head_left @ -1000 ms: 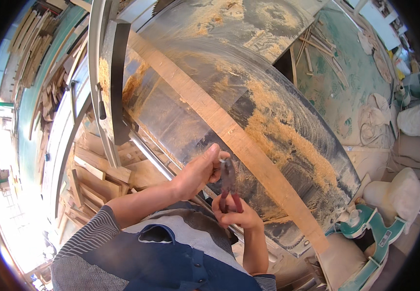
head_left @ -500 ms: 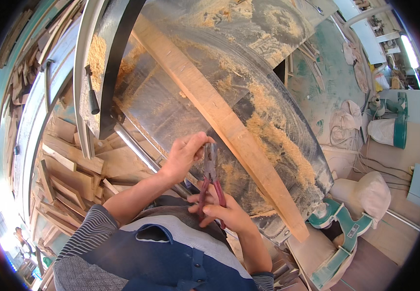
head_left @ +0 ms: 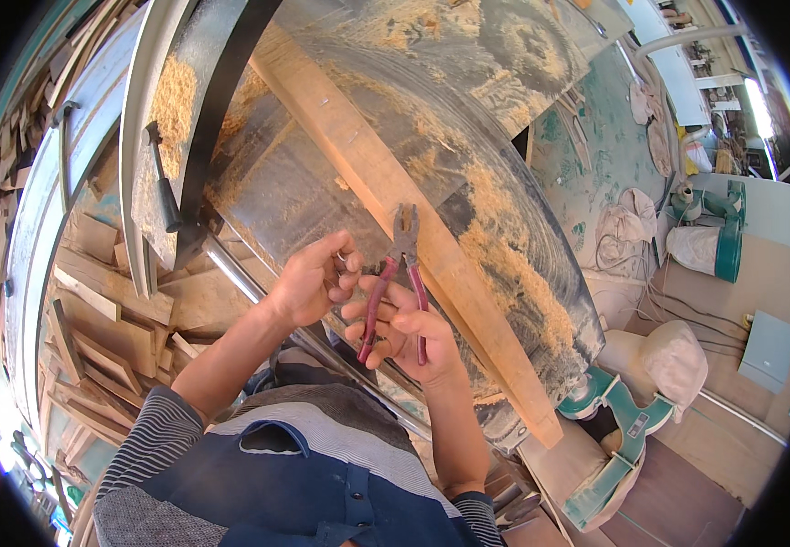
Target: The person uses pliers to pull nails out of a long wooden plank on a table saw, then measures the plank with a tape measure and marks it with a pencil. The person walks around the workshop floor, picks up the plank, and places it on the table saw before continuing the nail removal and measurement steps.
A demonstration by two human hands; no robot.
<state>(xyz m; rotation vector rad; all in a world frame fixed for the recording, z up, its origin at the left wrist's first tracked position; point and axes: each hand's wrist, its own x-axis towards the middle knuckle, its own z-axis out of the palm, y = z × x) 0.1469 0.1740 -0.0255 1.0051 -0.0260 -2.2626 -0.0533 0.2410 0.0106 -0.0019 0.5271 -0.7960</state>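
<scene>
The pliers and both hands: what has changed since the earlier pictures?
The left hand has drawn leftward, away from the pliers. Their handles have spread wider; the jaws moved forward and, in view, overlap the wooden board. The right hand still holds them; the board stays on the table.

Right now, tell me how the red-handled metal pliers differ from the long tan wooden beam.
The red-handled metal pliers are held in the right hand; the long tan wooden beam lies across the sawdust-strewn dark tabletop. The pliers are far shorter than the beam. The pliers have two spread handles; the beam has none.

Apparently no legible lettering.
</scene>
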